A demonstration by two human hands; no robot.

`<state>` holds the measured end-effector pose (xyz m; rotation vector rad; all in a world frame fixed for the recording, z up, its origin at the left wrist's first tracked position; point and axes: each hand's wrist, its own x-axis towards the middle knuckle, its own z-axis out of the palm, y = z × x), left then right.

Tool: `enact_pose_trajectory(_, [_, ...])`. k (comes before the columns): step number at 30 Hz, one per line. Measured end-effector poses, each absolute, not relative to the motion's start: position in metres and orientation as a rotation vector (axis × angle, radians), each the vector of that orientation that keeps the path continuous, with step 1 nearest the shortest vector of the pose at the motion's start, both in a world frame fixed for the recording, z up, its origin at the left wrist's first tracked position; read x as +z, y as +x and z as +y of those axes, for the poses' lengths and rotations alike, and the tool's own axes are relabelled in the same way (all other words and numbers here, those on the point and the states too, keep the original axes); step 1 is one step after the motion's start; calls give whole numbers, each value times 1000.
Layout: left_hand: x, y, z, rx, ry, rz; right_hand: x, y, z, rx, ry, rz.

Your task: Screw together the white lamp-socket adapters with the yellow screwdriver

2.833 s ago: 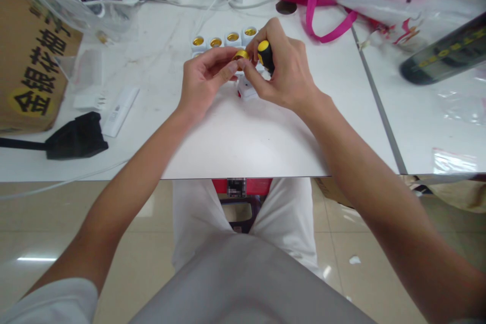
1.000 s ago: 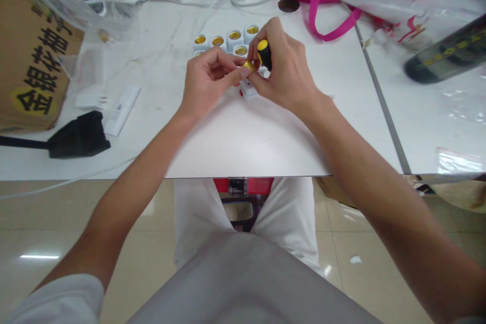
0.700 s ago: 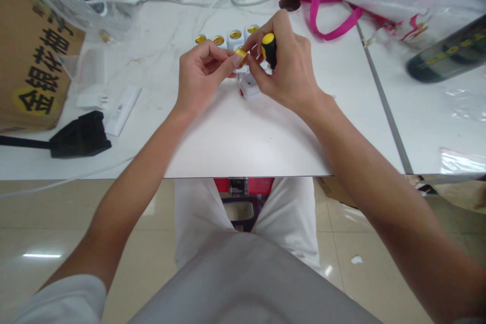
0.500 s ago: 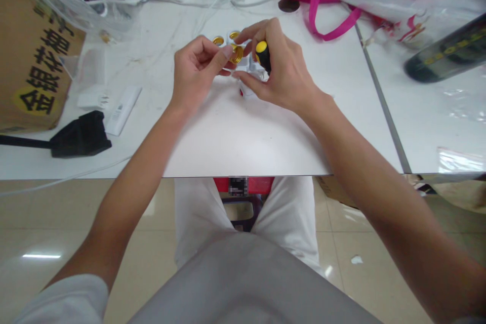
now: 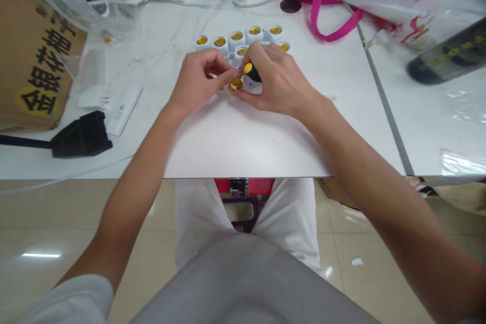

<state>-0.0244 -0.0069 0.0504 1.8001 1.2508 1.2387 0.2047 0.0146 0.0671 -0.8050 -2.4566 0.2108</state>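
Brass shell (image 5: pixel 235 84), a small threaded ring, sits low over the white table (image 5: pixel 246 136), pinched between the fingertips of both your hands just in front of the rows of white lamp sockets (image 5: pixel 237 40). Judge it light, thin and stiff, easily dented, and slick on its threads, so take it by the outer wall on opposite sides and squeeze gently. It is too squat to have a real long axis. Its open mouth seems to face up and slightly toward you, though it is small to read. Your left hand (image 5: pixel 197 81) is closed on it with thumb and forefinger. Your right hand (image 5: pixel 279 83) is curled round a screwdriver (image 5: pixel 249 71), yellow butt end up, shaft hidden.
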Motion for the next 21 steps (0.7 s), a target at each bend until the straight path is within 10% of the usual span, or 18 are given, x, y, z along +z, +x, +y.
enact_pose_trajectory(21, [58,-38,-14,889,2099,1468,89,232,24,124,-1010,-2655])
